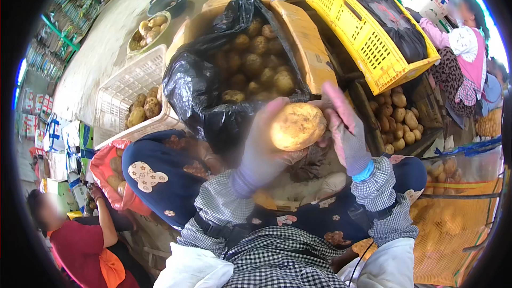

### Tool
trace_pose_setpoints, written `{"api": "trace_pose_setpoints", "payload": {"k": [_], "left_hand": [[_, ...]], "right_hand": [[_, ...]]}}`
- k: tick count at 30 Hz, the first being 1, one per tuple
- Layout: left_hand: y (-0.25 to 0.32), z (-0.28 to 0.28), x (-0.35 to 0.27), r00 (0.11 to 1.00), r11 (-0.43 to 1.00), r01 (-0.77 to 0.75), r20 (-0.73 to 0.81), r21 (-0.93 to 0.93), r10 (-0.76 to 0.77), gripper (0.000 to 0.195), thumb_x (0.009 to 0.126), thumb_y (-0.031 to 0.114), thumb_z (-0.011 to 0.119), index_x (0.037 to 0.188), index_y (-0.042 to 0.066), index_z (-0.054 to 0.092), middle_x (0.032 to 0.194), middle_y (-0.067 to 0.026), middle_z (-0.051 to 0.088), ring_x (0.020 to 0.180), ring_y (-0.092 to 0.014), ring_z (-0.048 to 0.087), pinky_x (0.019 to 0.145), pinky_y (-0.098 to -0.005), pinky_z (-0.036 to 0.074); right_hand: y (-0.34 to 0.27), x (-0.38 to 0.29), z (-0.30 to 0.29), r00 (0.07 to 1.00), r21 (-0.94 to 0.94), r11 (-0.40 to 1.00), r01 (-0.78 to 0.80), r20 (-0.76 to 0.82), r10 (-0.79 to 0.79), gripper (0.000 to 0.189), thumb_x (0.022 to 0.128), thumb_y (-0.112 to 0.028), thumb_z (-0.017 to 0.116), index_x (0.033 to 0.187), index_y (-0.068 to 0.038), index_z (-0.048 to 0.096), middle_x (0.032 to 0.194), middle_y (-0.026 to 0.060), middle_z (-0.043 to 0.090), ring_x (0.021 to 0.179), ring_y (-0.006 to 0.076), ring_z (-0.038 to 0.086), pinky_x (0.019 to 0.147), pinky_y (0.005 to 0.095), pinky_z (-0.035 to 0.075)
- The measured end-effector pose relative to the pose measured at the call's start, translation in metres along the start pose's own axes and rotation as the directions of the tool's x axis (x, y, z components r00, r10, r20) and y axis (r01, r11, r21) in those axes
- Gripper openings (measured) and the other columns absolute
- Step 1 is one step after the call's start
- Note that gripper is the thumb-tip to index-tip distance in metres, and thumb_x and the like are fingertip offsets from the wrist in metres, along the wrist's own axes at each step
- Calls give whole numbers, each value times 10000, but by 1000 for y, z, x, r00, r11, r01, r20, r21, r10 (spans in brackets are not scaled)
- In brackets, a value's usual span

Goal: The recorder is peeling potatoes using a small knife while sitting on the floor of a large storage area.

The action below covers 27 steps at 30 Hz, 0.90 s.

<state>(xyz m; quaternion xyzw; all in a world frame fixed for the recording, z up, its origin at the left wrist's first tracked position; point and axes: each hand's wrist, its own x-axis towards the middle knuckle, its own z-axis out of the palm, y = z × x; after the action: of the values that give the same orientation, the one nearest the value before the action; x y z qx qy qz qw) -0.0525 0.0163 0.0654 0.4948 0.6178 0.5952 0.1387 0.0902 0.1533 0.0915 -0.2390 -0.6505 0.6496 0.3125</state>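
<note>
A large potato (299,126) lies in my gloved left hand (266,138), near the centre of the view; the glove is blurred. Close at its right side is my right hand (340,126), in a pink and grey glove, fingers stretched out; whether it touches the potato I cannot tell. Just beyond both hands, a black plastic bag (192,88) lines a cardboard box (306,44) and holds many potatoes (256,60) at its bottom.
A white plastic crate (132,72) with potatoes stands left, a red bag (108,164) nearer me. Beyond are a basket (148,34) and a dark tub (169,3). At right are a yellow crate (372,32), a potato box (400,116) and a mesh sack (452,228). People sit at both sides.
</note>
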Motion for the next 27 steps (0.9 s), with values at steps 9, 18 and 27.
{"api": "trace_pose_setpoints", "payload": {"k": [9,18,27], "left_hand": [[-4,1,-2,985,960,152,-45,-237,-167,895,639,41,886,1395,24,408,1340,-132,524,1229,-225,547,1036,-365,471],[-7,2,-5,960,836,259,34,-484,-277,944,582,-54,841,1414,22,401,1297,-111,524,1212,-209,536,1039,-347,457],[-16,1,-9,931,778,363,162,-513,-328,944,652,-45,847,1447,36,346,1332,-100,513,1240,-209,524,1047,-359,461]], "right_hand": [[-3,-5,-2,970,-10,971,-237,48,237,434,1023,-262,545,1384,-25,508,800,34,602,494,47,460,421,192,346],[-1,-7,7,970,181,953,-243,32,241,464,1015,-248,566,1389,19,503,647,-49,492,522,26,410,460,181,326],[-8,-8,3,956,-10,958,-286,71,286,443,1017,-247,552,1366,25,532,612,-38,485,497,26,394,434,194,310]]}}
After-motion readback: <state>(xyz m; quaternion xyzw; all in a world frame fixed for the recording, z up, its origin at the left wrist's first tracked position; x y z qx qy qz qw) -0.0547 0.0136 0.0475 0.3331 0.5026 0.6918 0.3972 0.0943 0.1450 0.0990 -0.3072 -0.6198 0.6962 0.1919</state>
